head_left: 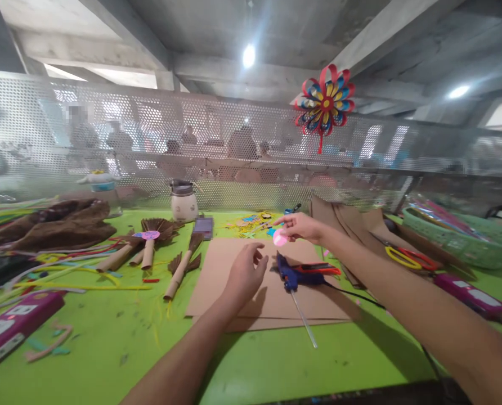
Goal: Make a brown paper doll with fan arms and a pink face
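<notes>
one pink disc partly behind right hand

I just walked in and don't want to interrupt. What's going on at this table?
A person's right hand holds a pink disc near the far edge of some brown sheets. The left hand is over the sheets, loosely curled, with nothing visible in it. A blue glue gun lies on the sheets.
</notes>
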The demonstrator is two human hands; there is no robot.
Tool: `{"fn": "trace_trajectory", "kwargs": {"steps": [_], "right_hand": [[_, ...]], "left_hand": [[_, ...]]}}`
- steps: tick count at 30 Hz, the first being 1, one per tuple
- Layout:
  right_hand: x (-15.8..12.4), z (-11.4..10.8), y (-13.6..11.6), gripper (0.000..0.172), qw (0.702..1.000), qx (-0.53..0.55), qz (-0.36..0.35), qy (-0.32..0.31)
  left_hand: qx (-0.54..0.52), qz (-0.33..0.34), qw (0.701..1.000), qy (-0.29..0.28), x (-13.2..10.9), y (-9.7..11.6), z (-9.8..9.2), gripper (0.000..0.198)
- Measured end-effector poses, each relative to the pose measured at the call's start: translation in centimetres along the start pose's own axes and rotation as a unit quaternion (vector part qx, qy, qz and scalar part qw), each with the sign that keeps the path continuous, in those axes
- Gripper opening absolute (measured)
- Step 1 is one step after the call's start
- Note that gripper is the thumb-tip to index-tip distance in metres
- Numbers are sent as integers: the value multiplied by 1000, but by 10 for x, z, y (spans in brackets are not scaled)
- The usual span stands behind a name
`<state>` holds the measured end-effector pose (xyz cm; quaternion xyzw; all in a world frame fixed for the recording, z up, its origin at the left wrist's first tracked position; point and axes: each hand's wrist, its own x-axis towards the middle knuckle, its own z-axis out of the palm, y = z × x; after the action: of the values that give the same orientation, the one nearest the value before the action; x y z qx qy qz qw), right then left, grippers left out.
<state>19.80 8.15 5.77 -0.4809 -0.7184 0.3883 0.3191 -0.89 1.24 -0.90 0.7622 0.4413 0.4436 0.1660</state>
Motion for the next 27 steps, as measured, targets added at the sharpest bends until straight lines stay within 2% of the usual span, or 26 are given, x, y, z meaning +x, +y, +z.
{"fn": "trace_trajectory", "kwargs": {"steps": [2, 5, 8, 11, 13, 15, 17, 19, 22, 27], "right_hand": [[-19, 12, -12, 35, 997, 63, -31, -35], [-38, 27, -23, 33, 996, 76, -32, -17], [-48, 40, -26, 28, 996, 75, -28, 25], [-52, 52, -25, 20, 993, 100, -39, 56], [-52, 57, -24, 19, 986, 139, -48, 82], [-52, 60, -20, 29, 974, 179, -60, 121], [-51, 62, -13, 36, 966, 184, -64, 170], [-50, 64, -3, 38, 964, 157, -62, 206], [-51, 69, 8, 35, 970, 96, -66, 212], [-58, 76, 10, 28, 977, 37, -80, 194]], "left_hand": [[32, 58, 997, 25, -2, 8, -4, 34], [115, 142, 983, 37, -8, 20, -8, 39], [184, 188, 964, 34, -13, 26, -7, 24], [174, 204, 963, 34, -13, 23, -1, 16], [98, 154, 982, 43, -10, 18, 3, 17], [-31, 28, 998, 49, -7, 14, 5, 16], [-188, -108, 975, 38, -3, 10, 4, 15], [-315, -189, 930, 17, -2, 8, 2, 16], [-406, -226, 885, -14, -2, 8, 0, 13], [-482, -252, 838, -52, -4, 16, 1, 15]]}}
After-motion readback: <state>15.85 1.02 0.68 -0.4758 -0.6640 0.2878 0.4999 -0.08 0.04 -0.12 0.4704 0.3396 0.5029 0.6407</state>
